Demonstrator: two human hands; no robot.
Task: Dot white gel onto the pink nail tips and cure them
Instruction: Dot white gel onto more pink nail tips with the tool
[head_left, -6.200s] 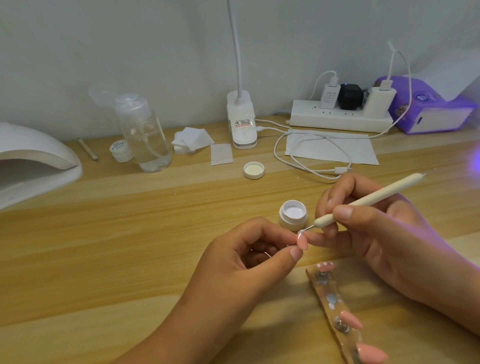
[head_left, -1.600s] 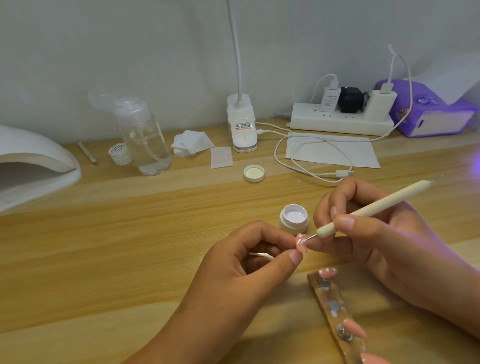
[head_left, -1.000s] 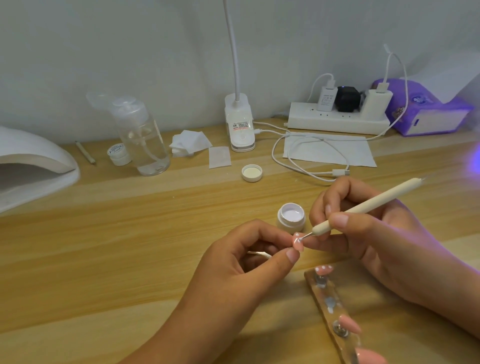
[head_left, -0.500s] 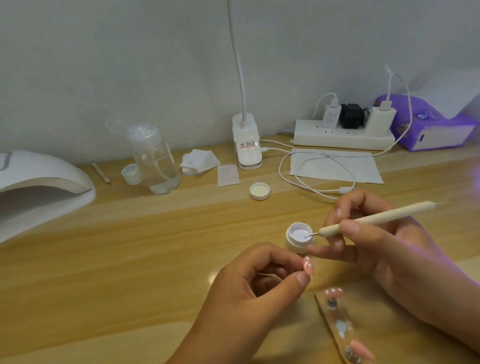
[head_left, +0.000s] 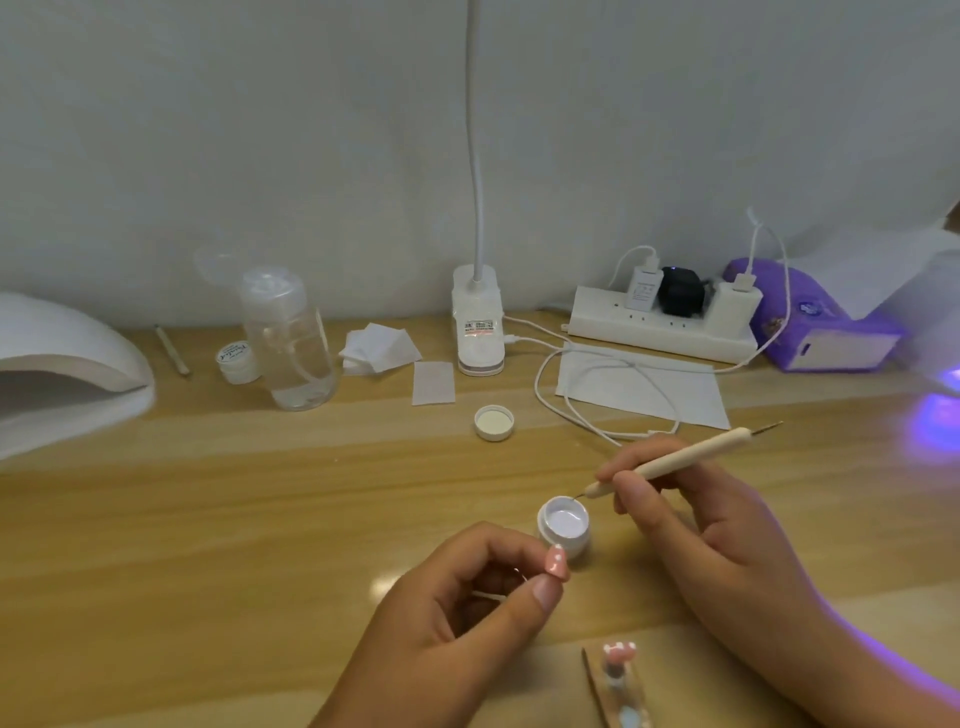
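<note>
White gel fills the small open pot (head_left: 565, 525) on the wooden table (head_left: 208, 519). Just right of the pot, the right hand (head_left: 717, 545) pinches a cream dotting tool (head_left: 675, 460) between thumb and curled fingers, with the tool's fine metal point at the pot's far rim. Just in front of the pot, the left hand (head_left: 457, 613) clamps a pink nail tip (head_left: 556, 563) between thumb and forefinger; it carries white dots and sits just beside the pot's near wall. Further in front of the pot, a clear holder strip (head_left: 621, 696) bears another dotted pink tip (head_left: 619, 652). Behind the pot lies a white lid (head_left: 494, 422), and far to the pot's left stands the white curing lamp (head_left: 62, 364)
</note>
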